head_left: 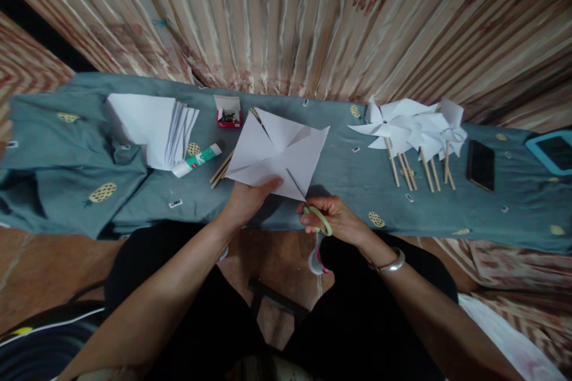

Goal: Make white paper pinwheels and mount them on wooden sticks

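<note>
My left hand (251,199) grips the near edge of a square sheet of white paper (263,161), its thumb on top and the other fingers hidden beneath. The sheet has slits running from its corners toward the middle. In my right hand (333,217) is a pair of scissors with light green handles (322,220). Their blades lie at the sheet's near right corner, one of them showing over the paper. Just left of the sheet, several wooden sticks (221,170) are partly covered by it.
A pile of white paper (147,125), a glue stick (196,161) and a red box of small metal pieces (228,116) lie at left. To the right are several paper pinwheels (406,125) on sticks, a dark phone (481,165) and a blue-framed device (554,150). A curtain (304,24) hangs behind.
</note>
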Tool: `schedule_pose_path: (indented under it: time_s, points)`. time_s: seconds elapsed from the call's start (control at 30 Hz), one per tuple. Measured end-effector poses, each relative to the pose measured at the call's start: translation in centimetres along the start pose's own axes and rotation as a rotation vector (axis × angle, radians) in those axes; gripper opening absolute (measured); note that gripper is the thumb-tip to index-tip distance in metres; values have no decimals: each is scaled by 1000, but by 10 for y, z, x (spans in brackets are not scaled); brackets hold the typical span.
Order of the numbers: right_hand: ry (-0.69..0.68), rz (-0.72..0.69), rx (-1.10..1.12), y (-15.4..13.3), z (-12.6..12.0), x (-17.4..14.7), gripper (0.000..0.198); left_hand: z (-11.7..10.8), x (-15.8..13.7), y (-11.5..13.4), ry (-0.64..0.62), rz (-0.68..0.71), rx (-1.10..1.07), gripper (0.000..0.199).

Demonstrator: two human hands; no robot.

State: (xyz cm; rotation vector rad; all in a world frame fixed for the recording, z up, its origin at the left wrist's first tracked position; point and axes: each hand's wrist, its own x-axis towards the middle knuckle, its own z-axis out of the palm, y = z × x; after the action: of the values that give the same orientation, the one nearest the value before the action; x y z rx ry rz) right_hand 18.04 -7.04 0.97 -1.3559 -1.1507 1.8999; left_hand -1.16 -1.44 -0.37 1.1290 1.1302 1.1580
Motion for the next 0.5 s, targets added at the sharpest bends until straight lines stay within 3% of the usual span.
schedule_pose_path:
  time_s: [0.23, 0.5]
  points:
    - [13, -6, -2, -2, 1, 1, 43, 0, 0, 1, -6, -5, 16, 43]
    - [15, -16, 5, -2, 1, 1, 45, 4, -4, 4, -14, -11, 59, 58]
